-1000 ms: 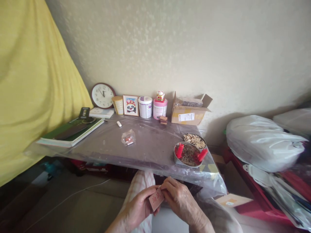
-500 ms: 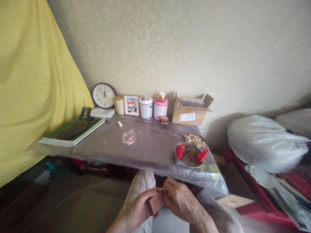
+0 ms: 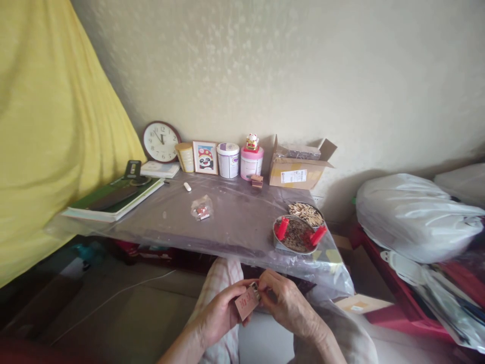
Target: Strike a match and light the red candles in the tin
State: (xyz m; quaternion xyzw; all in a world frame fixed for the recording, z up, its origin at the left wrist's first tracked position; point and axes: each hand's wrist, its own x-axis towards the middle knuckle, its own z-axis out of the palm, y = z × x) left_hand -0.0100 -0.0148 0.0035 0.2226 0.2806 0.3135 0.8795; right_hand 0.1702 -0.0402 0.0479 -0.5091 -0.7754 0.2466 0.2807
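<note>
A small cardboard matchbox with red writing is gripped in my left hand, above my lap. My right hand has its fingers closed at the box's right end, where a bit of the inner tray shows. Whether matches are in those fingertips is hidden. Beyond the hands, at the table's right front corner, stands a round tin of dark brown bits with two red plastic pieces at its rim. Just behind it is a dish of matchsticks.
Plastic film covers the table. On it lie a small clear bag, a white oval thing and a green book. Along the wall are a clock, tubs and an open carton. White bags fill the right.
The matchbox has turned slightly, and its end now shows an opening beside my right fingers. Both hands remain on it. The camera has tilted down a little.
</note>
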